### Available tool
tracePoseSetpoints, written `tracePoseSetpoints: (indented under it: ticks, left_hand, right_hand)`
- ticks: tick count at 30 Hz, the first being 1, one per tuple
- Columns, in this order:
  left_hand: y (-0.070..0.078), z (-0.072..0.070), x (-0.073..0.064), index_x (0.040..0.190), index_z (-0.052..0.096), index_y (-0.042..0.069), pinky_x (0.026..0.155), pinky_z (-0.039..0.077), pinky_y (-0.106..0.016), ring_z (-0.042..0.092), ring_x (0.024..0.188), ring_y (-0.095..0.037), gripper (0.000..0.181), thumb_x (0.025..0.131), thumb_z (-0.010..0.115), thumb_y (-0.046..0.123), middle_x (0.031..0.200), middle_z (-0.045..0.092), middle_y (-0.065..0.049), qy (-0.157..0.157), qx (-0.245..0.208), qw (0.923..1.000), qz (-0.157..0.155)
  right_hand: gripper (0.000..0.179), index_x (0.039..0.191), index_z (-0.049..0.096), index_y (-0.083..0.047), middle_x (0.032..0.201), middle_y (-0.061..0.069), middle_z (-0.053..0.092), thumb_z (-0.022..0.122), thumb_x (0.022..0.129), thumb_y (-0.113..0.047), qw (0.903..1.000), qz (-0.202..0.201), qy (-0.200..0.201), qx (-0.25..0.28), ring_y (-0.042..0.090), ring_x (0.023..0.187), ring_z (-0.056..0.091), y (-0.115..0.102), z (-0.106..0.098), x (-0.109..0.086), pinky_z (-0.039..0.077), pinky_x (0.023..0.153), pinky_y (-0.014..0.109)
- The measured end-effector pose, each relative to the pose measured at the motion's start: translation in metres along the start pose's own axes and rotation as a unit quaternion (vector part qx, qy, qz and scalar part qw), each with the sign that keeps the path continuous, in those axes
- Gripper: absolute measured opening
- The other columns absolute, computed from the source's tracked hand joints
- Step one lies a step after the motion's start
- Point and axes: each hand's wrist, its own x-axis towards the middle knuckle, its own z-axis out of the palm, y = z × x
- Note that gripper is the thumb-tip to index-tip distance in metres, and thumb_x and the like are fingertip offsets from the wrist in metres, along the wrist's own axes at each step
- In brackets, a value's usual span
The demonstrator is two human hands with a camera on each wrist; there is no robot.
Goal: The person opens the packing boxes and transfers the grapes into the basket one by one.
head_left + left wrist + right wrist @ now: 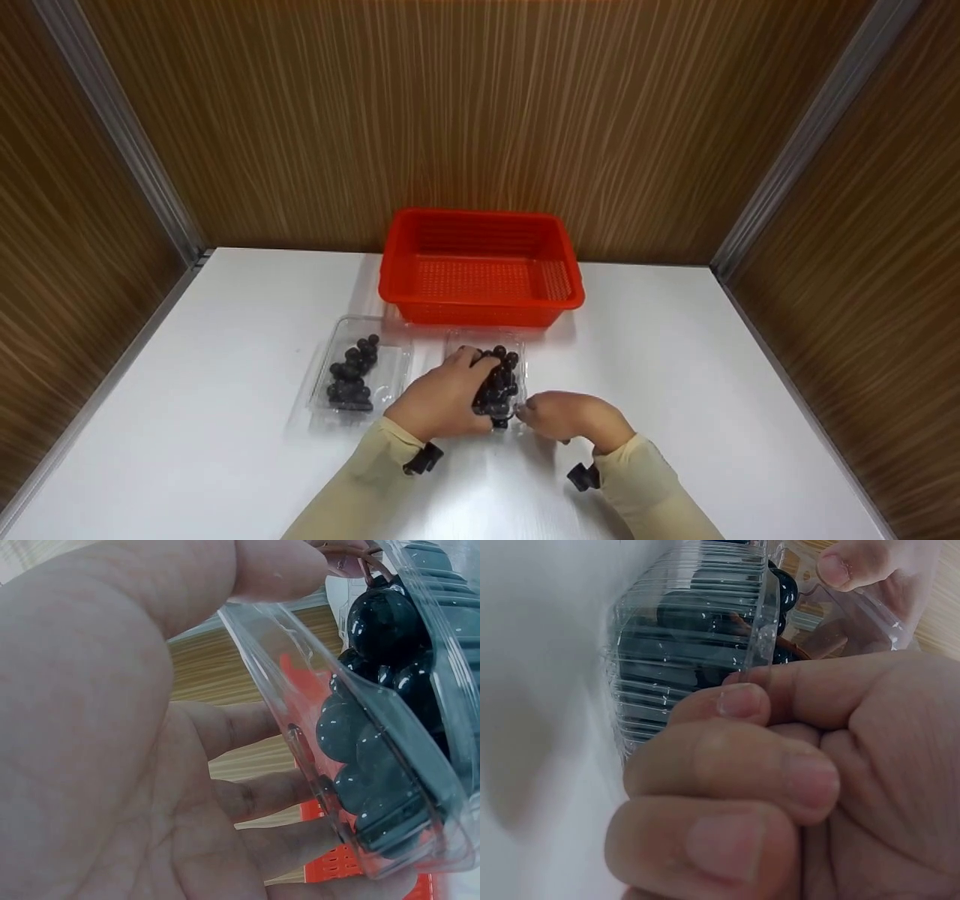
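Note:
A bunch of dark grapes (505, 379) lies in a hinged clear plastic container (682, 570) in front of the red basket. My left hand (442, 401) grips the container's raised lid (300, 652), thumb on one side and fingers spread along the other. A brown stem (349, 551) shows near that thumb. At the container's near right corner is my right hand (574, 416), its fingers curled and pinching the ribbed edge; its thumb tip is hidden. Dark grapes (384, 622) show through the plastic in both wrist views.
A second clear plastic container (397, 375) with another bunch of dark grapes (352, 371) stands on the left. Behind both containers is a red perforated basket (480, 313). The white table (675, 360) is enclosed by wood-grain panels (480, 112) at the back and sides.

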Motion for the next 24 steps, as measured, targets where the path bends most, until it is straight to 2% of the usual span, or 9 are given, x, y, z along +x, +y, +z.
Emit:
tracePoseSetpoints:
  ticks: [6,12,19,24]
  left_hand:
    - [0.0006,0.0002,-0.0001,0.150,0.049,0.009,0.094,0.057,-0.043,0.060,0.115,-0.026,0.086,0.075,0.084,0.035,0.139,0.053,-0.017,0.001,-0.007,0.9999,-0.012]
    - [-0.0005,0.0002,0.0000,0.151,0.048,0.008,0.097,0.056,-0.046,0.060,0.118,-0.028,0.088,0.075,0.084,0.036,0.140,0.053,-0.018,0.002,-0.005,0.9999,-0.009]
    - [-0.0008,-0.0036,0.0005,0.150,0.049,0.013,0.095,0.055,-0.045,0.059,0.116,-0.026,0.081,0.076,0.074,0.035,0.141,0.052,-0.014,-0.009,-0.024,0.9993,-0.026]
    - [-0.0017,-0.0029,0.0004,0.150,0.049,0.012,0.094,0.056,-0.047,0.060,0.116,-0.027,0.083,0.077,0.078,0.039,0.140,0.051,-0.016,-0.009,-0.024,0.9996,-0.015]
  right_hand:
    - [0.040,0.092,0.061,-0.009,0.064,0.003,0.052,0.034,0.111,-0.030,1.0000,-0.002,0.004,0.003,0.018,0.050,0.050,0.0000,0.0006,-0.0004,0.049,0.093,0.045]
    - [0.040,0.085,0.058,-0.010,0.059,0.003,0.050,0.034,0.110,-0.030,1.0000,0.002,0.000,0.001,0.018,0.051,0.049,-0.0003,0.0009,0.0005,0.048,0.089,0.044]
    - [0.040,0.082,0.057,-0.010,0.064,0.003,0.051,0.033,0.111,-0.027,0.9998,-0.009,0.005,-0.015,0.019,0.051,0.049,0.0013,0.0008,0.0005,0.049,0.085,0.044]
    - [0.040,0.083,0.057,-0.009,0.068,0.004,0.052,0.033,0.111,-0.025,0.9996,-0.020,0.012,-0.017,0.018,0.051,0.050,0.0018,0.0009,-0.0010,0.050,0.085,0.045]
